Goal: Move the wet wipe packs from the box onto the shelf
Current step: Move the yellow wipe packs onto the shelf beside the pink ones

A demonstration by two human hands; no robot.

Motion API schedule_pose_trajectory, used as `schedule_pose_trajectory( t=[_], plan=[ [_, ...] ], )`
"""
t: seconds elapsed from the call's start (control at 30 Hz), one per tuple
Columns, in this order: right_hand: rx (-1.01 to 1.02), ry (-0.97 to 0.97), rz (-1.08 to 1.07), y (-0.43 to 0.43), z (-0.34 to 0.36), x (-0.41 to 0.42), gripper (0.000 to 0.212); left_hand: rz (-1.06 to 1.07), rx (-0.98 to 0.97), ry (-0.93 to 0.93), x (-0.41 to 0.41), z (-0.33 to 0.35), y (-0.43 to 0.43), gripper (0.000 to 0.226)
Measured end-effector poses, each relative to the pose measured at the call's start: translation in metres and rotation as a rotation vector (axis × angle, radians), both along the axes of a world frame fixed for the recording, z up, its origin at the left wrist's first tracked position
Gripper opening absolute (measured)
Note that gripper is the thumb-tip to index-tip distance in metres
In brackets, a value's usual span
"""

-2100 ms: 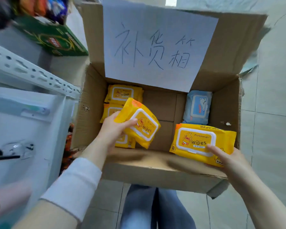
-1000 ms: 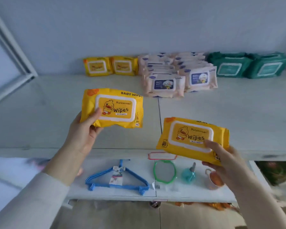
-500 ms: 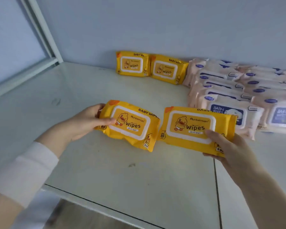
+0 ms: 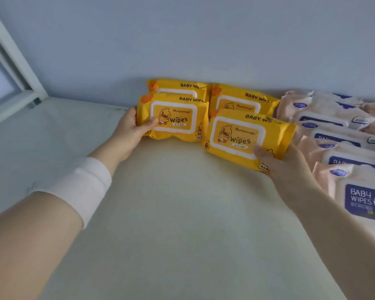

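— So where are the two yellow duck wipes packs held?
— One [image 4: 173,118] is gripped by the left hand [image 4: 128,131], the other [image 4: 245,137] by the right hand [image 4: 284,169], both at the shelf [image 4: 182,213] in front of two matching packs [image 4: 243,100].

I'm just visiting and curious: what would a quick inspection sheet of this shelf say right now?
Surface: pale shelf board, bare in the middle and front.
Job's things: two yellow duck wipes packs in hand, left pack and right pack, each standing in front of a same-brand back pack by the wall.
Clutter: rows of pink baby wipes packs at the right.
Grippers: left hand grips the left pack's end; right hand holds the right pack's lower corner.
Cables: nothing seen.
Surroundings: blue-grey wall; white shelf frame post at left.
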State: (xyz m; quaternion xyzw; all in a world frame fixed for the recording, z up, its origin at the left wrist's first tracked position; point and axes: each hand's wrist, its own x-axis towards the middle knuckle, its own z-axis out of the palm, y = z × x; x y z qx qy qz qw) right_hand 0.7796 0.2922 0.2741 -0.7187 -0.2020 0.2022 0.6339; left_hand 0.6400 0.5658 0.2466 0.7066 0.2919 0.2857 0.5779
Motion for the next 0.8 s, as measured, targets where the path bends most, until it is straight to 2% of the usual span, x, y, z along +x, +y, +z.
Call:
schedule_pose_trajectory(
  t=[0.17,0.3,0.4,0.47,0.53,0.6,0.67,0.8],
  plan=[
    [-0.225,-0.292,-0.196,0.035,-0.016,0.028,0.038,0.013,0.264,0.154,0.027,0.001,0.032,0.043],
    [-0.311,-0.355,-0.363,0.052,-0.015,0.037,0.039,0.091,0.391,0.248,0.035,0.004,0.03,0.049],
    [-0.418,-0.391,-0.443,0.06,-0.007,0.03,0.06,0.206,0.431,0.338,0.036,0.009,0.017,0.066],
    [-0.482,-0.453,-0.418,0.059,0.0,0.017,0.076,0.294,0.531,0.443,0.034,0.017,0.0,0.078],
    [-0.539,-0.589,-0.361,0.051,0.011,0.005,0.075,0.336,0.671,0.449,0.034,0.03,-0.027,0.077],
    [-0.635,-0.725,-0.261,0.033,0.023,-0.004,0.071,0.245,0.91,0.445,0.035,0.045,-0.061,0.071],
    [-0.741,-0.828,-0.17,0.004,0.037,-0.009,0.068,0.052,1.119,0.479,0.041,0.063,-0.101,0.066],
    [-1.071,-1.003,-0.095,-0.097,0.066,-0.009,0.06,-0.212,1.337,0.664,0.062,0.105,-0.205,0.053]
  ],
)
